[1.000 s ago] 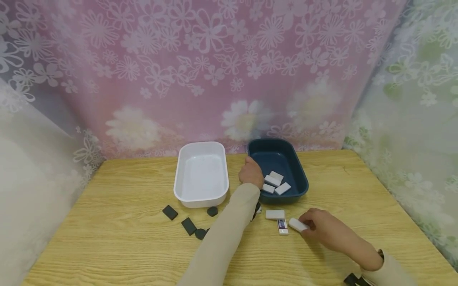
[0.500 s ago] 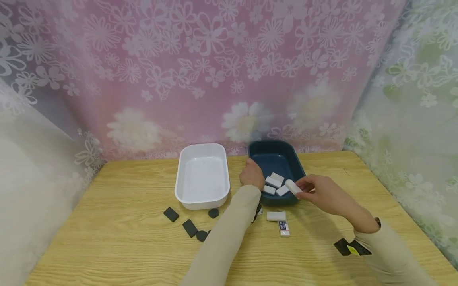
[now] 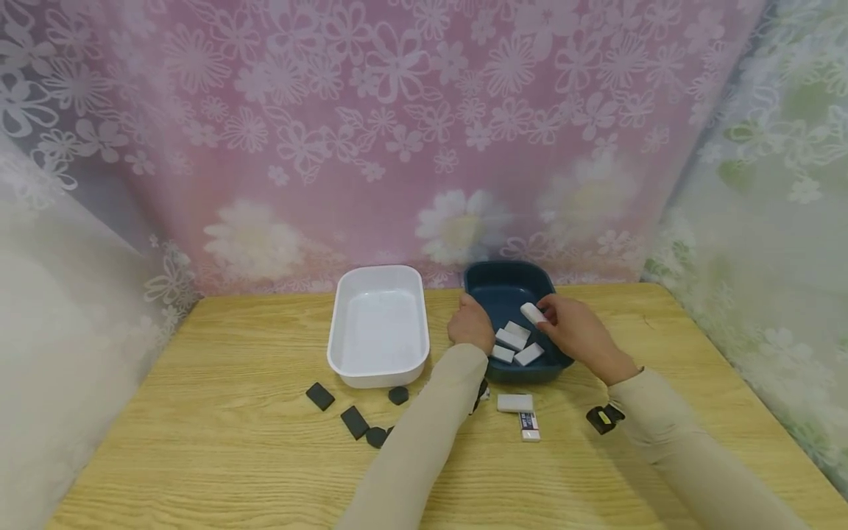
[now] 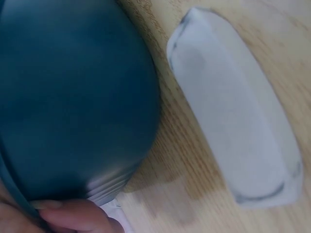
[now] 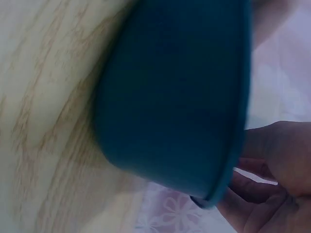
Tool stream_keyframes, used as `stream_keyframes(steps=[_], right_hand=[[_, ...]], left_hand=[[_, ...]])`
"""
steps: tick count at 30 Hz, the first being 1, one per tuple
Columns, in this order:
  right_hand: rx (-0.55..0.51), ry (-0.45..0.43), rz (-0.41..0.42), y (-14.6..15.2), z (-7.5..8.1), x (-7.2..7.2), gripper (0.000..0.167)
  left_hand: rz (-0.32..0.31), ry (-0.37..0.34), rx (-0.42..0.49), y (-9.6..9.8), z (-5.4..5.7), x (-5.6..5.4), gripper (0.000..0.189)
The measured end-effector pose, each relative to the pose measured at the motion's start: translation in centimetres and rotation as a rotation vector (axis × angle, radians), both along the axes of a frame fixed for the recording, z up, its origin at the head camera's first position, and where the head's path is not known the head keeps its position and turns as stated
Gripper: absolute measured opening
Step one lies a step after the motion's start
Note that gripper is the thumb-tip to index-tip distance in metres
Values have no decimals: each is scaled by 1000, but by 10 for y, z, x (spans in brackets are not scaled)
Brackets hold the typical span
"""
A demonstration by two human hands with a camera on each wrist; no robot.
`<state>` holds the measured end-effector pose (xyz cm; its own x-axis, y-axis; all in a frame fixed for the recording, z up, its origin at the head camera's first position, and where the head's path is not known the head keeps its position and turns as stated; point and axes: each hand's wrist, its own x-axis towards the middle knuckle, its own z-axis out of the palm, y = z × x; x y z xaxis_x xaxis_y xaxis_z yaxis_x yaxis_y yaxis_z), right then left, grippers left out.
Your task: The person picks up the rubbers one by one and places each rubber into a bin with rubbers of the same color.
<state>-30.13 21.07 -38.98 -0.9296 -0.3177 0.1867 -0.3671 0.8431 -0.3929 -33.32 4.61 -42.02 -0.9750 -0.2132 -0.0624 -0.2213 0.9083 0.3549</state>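
Observation:
My right hand pinches a white eraser between thumb and fingers, over the inside of a dark blue basin. My left hand grips the basin's left rim, its fingertips on the wall in the left wrist view. Several white erasers lie at the basin's near end. On the table in front, a white eraser touches one in a printed sleeve. Up close, the left wrist view has a white eraser beside the basin. The basin's wall hides the held eraser from the right wrist view.
A white basin stands left of the blue one. Black pieces, some rectangular and some rounded, lie in front of it, partly covered by my left sleeve. A flowered curtain hangs behind the table.
My right hand has picked up the eraser from the table and carried it up and left over the blue basin. My left hand stays on the rim.

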Motion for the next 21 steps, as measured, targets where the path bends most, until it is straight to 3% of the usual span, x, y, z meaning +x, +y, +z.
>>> stream_keyframes(steps=[12, 21], right_hand=[[169, 110, 12, -12, -18, -17, 9], [270, 56, -72, -23, -13, -23, 11]], left_hand=[[3, 25, -28, 1, -5, 1, 35], [-1, 14, -27, -1, -1, -1, 36]])
